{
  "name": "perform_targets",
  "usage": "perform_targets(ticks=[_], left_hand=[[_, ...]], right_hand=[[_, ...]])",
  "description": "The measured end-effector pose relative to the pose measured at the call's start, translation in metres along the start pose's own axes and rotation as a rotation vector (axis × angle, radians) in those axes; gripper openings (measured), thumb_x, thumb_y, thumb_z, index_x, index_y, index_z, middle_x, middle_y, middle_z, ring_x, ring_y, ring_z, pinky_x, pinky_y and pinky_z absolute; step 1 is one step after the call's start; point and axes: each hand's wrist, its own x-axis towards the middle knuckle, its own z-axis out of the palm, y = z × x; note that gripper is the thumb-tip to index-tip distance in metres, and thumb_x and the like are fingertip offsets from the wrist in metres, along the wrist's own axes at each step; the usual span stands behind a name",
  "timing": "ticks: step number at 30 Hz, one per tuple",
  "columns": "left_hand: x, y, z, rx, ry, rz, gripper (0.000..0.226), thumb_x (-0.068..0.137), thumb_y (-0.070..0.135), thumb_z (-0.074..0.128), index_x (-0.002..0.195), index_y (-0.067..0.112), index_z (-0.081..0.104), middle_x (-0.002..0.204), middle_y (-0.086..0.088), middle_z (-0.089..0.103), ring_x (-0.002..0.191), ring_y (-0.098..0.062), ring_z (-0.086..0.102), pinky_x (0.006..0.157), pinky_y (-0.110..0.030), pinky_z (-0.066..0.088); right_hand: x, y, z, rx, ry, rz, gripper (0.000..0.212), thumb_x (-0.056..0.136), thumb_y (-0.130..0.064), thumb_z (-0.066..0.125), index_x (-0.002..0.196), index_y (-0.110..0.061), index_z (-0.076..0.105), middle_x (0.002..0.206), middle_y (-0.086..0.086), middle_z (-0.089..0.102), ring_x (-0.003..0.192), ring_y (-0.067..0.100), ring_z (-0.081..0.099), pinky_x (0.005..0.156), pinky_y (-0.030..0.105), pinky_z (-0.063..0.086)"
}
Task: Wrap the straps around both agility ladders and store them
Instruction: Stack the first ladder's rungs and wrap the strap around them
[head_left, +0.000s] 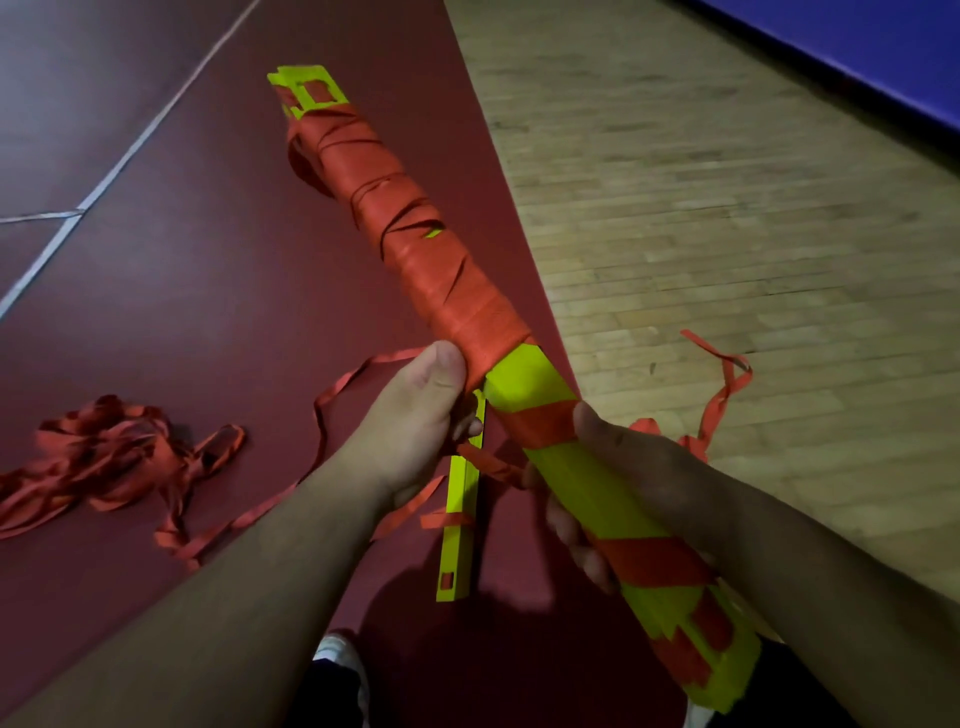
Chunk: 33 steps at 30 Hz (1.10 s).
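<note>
Your left hand (415, 421) curls round the bundle (530, 379) of ladder rungs right at the edge of the tight strap winding (410, 228). Its thumb lies on the last turn, seemingly so it won't slacken. Your right hand (628, 467) grips the bundle lower down and holds it tilted up off the floor (182, 260), which leaves room to pass strap round. One rung (460, 519) hangs loose beneath your left hand and probably needs tucking in. Spare strap lies in a pile (104, 457) on the floor to your left, and a tail (722, 400) trails off to the right.
</note>
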Motion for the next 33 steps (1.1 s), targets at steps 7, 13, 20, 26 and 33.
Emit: perform_targets(ticks=[7,13,20,26,33], left_hand=[[0.0,0.005,0.0,-0.377,-0.252,-0.084,0.076,0.063,0.066,0.078,0.119,0.015,0.069,0.054,0.005,0.041,0.043,-0.002,0.041,0.057,-0.024,0.04],[0.001,0.01,0.017,-0.162,0.187,-0.062,0.027,0.077,0.042,0.064,0.082,0.017,0.054,0.054,0.009,0.056,0.041,-0.003,0.043,0.044,-0.015,0.036],[-0.003,0.014,0.025,-0.016,0.134,0.011,0.037,0.08,0.026,0.071,0.104,0.003,0.056,0.068,0.002,0.065,0.049,-0.005,0.059,0.045,-0.015,0.043],[-0.001,0.02,-0.01,0.306,-0.107,0.024,0.051,0.073,0.054,0.08,0.107,0.017,0.067,0.099,0.004,0.074,0.096,-0.008,0.069,0.082,-0.022,0.054],[-0.005,0.02,-0.013,-0.533,-0.264,-0.07,0.088,0.061,0.047,0.089,0.137,0.022,0.053,0.132,-0.015,0.063,0.113,-0.027,0.066,0.096,-0.043,0.054]], right_hand=[[0.006,0.007,0.001,-0.039,0.006,0.023,0.07,0.069,-0.076,0.066,0.091,-0.009,0.074,0.076,0.019,0.07,0.057,0.027,0.069,0.056,0.032,0.056],[0.027,0.024,-0.004,-0.803,0.413,-0.151,0.082,0.062,-0.092,0.053,0.128,-0.043,0.055,0.12,-0.016,0.067,0.112,0.007,0.062,0.1,0.037,0.05],[0.03,0.021,-0.009,-0.946,0.586,-0.3,0.048,0.073,-0.059,0.079,0.112,-0.037,0.062,0.096,-0.013,0.071,0.091,0.009,0.068,0.081,0.039,0.055],[0.022,0.019,-0.016,-0.876,0.402,-0.33,0.029,0.076,-0.05,0.081,0.098,-0.032,0.073,0.087,-0.01,0.075,0.081,0.005,0.071,0.077,0.038,0.056],[0.015,0.01,-0.004,-0.714,0.026,-0.306,0.012,0.07,-0.055,0.079,0.068,-0.056,0.068,0.063,-0.027,0.064,0.061,-0.011,0.059,0.06,0.006,0.041]])
